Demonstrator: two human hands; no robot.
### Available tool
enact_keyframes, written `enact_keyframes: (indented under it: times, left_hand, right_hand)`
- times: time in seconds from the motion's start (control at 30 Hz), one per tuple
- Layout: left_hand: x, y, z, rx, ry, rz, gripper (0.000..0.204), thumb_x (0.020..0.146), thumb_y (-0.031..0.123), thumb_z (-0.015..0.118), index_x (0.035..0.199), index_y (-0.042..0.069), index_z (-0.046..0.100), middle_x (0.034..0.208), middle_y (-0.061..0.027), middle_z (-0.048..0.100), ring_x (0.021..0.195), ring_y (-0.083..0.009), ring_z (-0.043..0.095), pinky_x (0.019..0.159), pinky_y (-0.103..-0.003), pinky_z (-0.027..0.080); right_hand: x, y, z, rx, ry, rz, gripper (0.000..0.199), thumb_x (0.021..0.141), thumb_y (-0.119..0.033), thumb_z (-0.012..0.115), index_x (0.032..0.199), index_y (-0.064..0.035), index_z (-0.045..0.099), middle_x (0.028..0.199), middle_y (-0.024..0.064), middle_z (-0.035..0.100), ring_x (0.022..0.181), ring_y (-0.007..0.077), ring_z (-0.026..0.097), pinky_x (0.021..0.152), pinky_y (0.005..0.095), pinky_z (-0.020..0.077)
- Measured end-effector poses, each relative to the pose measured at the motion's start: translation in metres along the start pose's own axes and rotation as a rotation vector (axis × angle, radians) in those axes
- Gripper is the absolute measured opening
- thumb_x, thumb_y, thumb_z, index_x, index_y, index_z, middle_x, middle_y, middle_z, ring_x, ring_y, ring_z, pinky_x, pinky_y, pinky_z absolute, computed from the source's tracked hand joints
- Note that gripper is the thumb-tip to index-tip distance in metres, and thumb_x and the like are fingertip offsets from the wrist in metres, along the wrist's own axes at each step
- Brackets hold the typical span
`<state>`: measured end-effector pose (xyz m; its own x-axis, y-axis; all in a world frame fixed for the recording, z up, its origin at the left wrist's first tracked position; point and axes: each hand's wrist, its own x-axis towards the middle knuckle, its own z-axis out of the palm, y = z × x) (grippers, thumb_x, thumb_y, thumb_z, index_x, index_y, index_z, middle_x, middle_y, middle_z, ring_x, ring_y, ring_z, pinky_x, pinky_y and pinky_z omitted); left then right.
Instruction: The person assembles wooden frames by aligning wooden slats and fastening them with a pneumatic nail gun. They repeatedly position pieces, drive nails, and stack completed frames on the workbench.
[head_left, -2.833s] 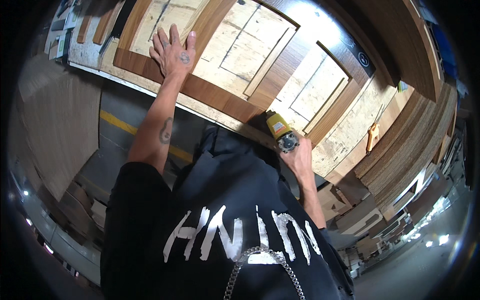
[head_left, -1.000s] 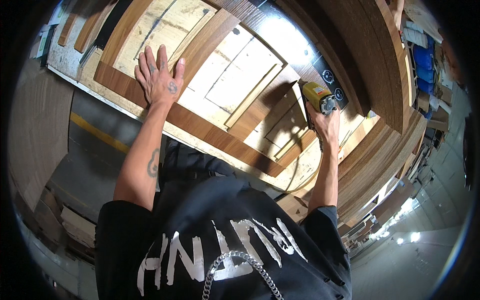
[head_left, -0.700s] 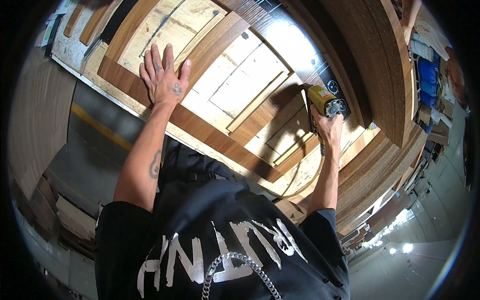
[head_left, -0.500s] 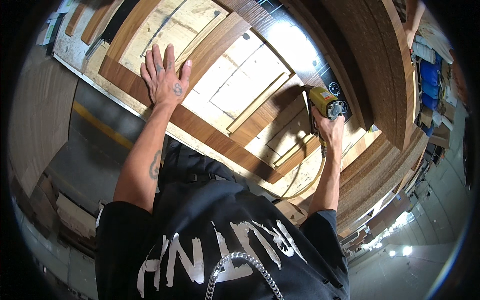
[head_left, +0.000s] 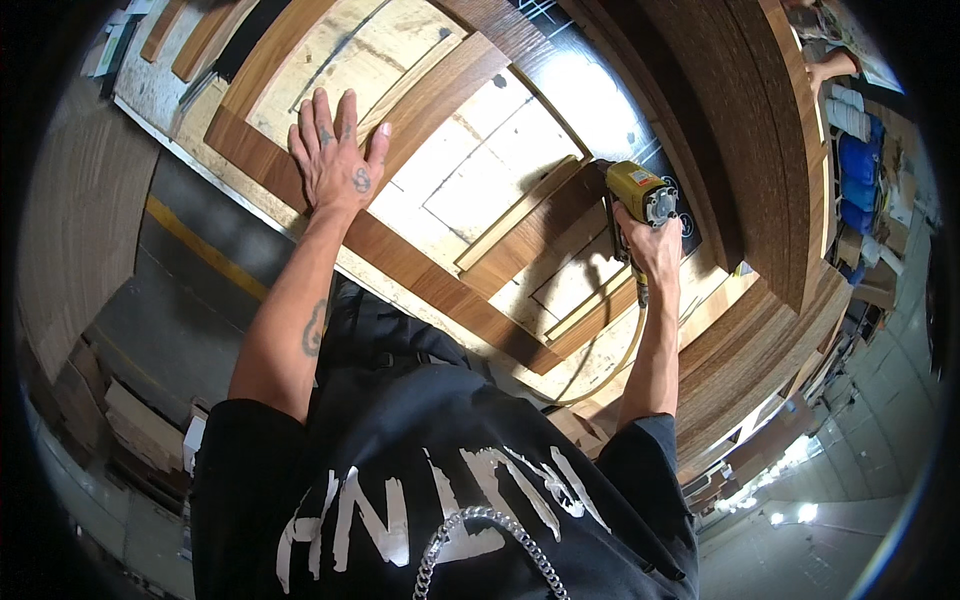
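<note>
Nearest, at the lower edge: the person's black shirt (head_left: pixel 430 480) with pale lettering and a metal chain (head_left: pixel 480 540) across it.

Left forearm, bare, rising from the shirt to the left hand (head_left: pixel 338 155): open, palm down, fingers spread, pressed flat on the dark brown rail of the wooden door frame (head_left: pixel 420 270).

Right forearm, bare, rising to the right hand (head_left: pixel 652 250): closed around the grip of a yellow pneumatic nail gun (head_left: pixel 640 195), whose nose rests on the frame's inner brown cross-piece, right of centre. A pale air hose (head_left: pixel 610 365) hangs from the tool and loops down past the near edge of the frame.

Door frame: lies flat on the desk (head_left: pixel 160 85), dark walnut-coloured rails around pale panels edged with thin light strips (head_left: pixel 515 215).

Left of the desk: grey floor with a yellow line (head_left: pixel 200 245) and stacked boards (head_left: pixel 140 440).

Far right: tall stack of dark wood panels (head_left: pixel 760 130) on edge; beyond it, another person's hand (head_left: pixel 825 70) near blue containers (head_left: pixel 860 170).
</note>
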<state>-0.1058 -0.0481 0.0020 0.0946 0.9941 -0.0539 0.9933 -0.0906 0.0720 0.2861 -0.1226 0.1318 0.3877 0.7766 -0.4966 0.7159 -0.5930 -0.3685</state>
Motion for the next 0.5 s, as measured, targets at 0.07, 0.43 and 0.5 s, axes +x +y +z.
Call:
enact_keyframes:
  times: [0.07, 0.43, 0.5]
  left_hand:
    - [0.000, 0.000, -0.001, -0.001, 0.006, 0.005, 0.070, 0.104, 0.058, 0.042, 0.159, 0.016, 0.033, 0.165, -0.0223, 0.023, 0.153, -0.0397, 0.016, 0.123, -0.058, 0.012]
    - [0.005, 0.003, -0.011, -0.009, -0.064, -0.002, 0.072, 0.103, 0.057, 0.043, 0.160, 0.015, 0.031, 0.166, -0.0235, 0.020, 0.153, -0.0414, 0.015, 0.123, -0.058, 0.010]
    - [0.006, 0.002, -0.013, -0.021, -0.083, 0.001, 0.073, 0.102, 0.055, 0.044, 0.160, 0.013, 0.031, 0.165, -0.0255, 0.020, 0.152, -0.0437, 0.016, 0.122, -0.060, 0.010]
  right_hand:
    - [0.001, 0.001, 0.003, -0.018, 0.035, -0.034, 0.050, 0.085, -0.039, 0.074, 0.103, 0.0078, 0.074, 0.082, 0.0191, 0.076, 0.072, 0.0267, 0.075, 0.071, 0.0395, 0.0595]
    - [-0.025, -0.046, 0.007, -0.042, 0.005, 0.049, 0.051, 0.083, -0.035, 0.076, 0.117, 0.0024, 0.072, 0.096, 0.0161, 0.077, 0.087, 0.0282, 0.074, 0.082, 0.0407, 0.0565]
    - [-0.021, -0.055, 0.007, -0.051, -0.037, 0.063, 0.053, 0.081, -0.035, 0.077, 0.119, 0.0020, 0.071, 0.095, 0.0152, 0.076, 0.085, 0.0263, 0.073, 0.081, 0.0403, 0.0559]
